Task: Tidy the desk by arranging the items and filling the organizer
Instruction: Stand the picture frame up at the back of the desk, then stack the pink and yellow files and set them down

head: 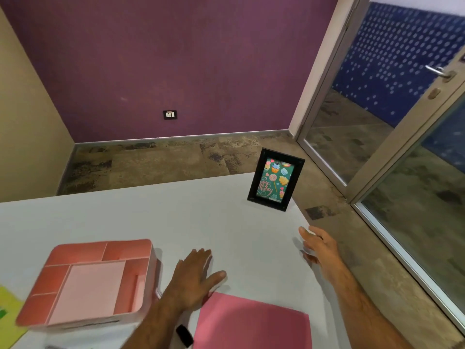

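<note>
On the white desk (151, 217), largest first: pink folder (251, 323) near centre, bottom edge cut off by frame. Pink organizer (93, 283) near left, compartments look bare, slightly blurred. Black photo frame (275, 179) upright at far right edge, birthday card inside, text partly cut. Yellow-green paper (10, 311) at left, mostly out of frame. My left hand (195, 275) flat, fingers spread, beside organizer, touching folder's far corner. My right hand (318, 245) fingers apart near right edge, holding nothing; blurred, contact with desk unclear. Black band (184, 336) on left wrist.
</note>
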{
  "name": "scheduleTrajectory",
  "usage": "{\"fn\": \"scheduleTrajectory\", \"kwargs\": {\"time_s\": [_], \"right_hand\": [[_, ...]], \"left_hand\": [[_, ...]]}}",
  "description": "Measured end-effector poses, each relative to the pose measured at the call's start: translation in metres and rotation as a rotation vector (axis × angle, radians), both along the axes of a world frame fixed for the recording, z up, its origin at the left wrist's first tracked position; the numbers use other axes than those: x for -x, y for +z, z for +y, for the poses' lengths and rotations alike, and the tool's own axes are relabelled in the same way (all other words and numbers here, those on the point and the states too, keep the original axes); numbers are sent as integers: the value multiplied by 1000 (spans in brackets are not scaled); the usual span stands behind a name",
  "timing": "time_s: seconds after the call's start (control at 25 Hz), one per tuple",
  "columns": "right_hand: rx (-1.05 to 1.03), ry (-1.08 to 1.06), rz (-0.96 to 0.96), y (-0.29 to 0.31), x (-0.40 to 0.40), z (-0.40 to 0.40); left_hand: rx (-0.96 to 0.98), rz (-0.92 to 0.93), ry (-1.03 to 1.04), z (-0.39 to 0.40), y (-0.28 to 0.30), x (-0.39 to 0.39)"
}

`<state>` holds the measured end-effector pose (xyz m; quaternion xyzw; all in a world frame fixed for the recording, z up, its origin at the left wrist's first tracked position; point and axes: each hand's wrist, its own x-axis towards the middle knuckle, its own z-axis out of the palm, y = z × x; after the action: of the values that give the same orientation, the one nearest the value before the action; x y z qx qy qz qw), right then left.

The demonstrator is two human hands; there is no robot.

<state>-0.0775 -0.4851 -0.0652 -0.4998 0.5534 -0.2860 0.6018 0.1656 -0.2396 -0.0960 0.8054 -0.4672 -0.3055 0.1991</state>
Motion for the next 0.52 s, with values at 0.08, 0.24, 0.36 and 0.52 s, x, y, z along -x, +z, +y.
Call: {"fn": "scheduleTrajectory", "kwargs": {"time_s": [0.08, 0.24, 0.36, 0.52], "right_hand": [[-34, -38, 26, -6, 15, 28], [-111, -115, 91, -20, 44, 91], [-52, -134, 287, -24, 65, 139], [27, -186, 478, -20, 86, 190]], "left_hand": [[90, -71, 12, 22, -1, 17], [169, -127, 1, 64, 2, 60], [224, -150, 110, 103, 14, 93], [99, -146, 227, 145, 21, 119]]}}
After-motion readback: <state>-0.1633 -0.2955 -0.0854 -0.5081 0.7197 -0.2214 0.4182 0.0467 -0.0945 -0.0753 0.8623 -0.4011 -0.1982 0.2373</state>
